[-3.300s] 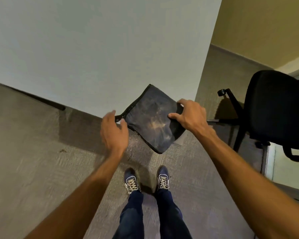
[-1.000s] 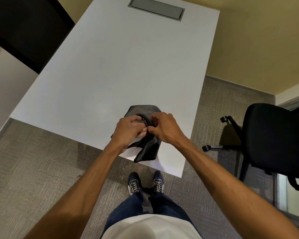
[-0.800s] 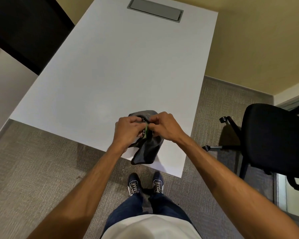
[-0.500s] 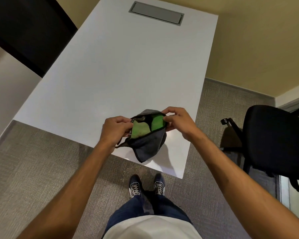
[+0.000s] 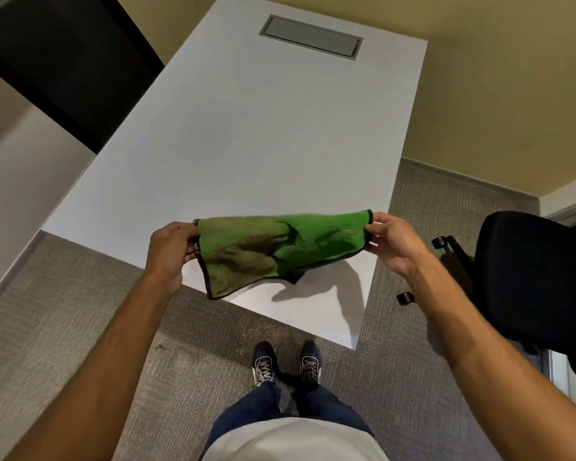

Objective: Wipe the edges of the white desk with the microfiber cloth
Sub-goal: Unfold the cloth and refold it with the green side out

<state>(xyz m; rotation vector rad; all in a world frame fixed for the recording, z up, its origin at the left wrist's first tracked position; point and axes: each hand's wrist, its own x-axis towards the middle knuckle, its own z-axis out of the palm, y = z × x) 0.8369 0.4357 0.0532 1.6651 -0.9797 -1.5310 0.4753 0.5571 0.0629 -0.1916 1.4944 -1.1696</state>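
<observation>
Holding the green, black-trimmed microfiber cloth (image 5: 280,251) stretched above the near end of the white tabletop (image 5: 263,144), the left hand (image 5: 170,251) and right hand (image 5: 393,244) each pinch one top corner in closed fingers (image 5: 384,221). Fold into a pad, then press along the near edge.

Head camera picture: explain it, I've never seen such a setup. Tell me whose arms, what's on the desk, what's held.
No machine here: a person wears one camera on the head, looking down, so the arms are their own. The left hand and right hand each pinch an upper corner of a green microfiber cloth, stretched above the near end of the white desk. A grey panel is set into the desk's far end. A black chair stands on the right.
</observation>
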